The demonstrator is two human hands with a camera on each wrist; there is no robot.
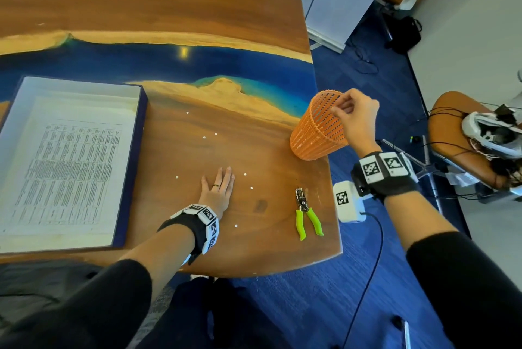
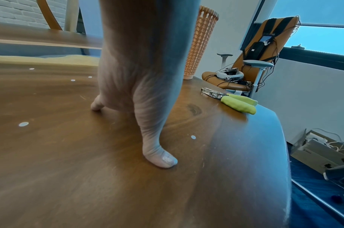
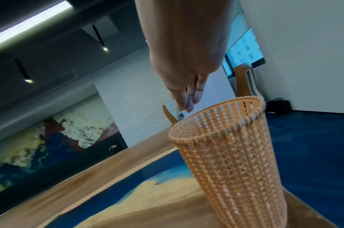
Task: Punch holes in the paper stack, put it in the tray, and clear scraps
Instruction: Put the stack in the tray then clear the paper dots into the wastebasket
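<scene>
The printed paper stack lies in the white tray with dark blue walls at the left. Several small white paper scraps dot the wooden table. My left hand lies flat on the table among them, fingers straight; the left wrist view shows its thumb on the wood with scraps nearby. The green-handled hole punch rests near the right edge. My right hand hovers at the rim of the orange mesh basket, fingertips bunched above its mouth; no scrap shows between them.
The basket stands close to the table's right edge, with blue carpet beyond. An office chair loaded with cables and a headset stands to the right. The punch lies about a hand's width right of my left hand.
</scene>
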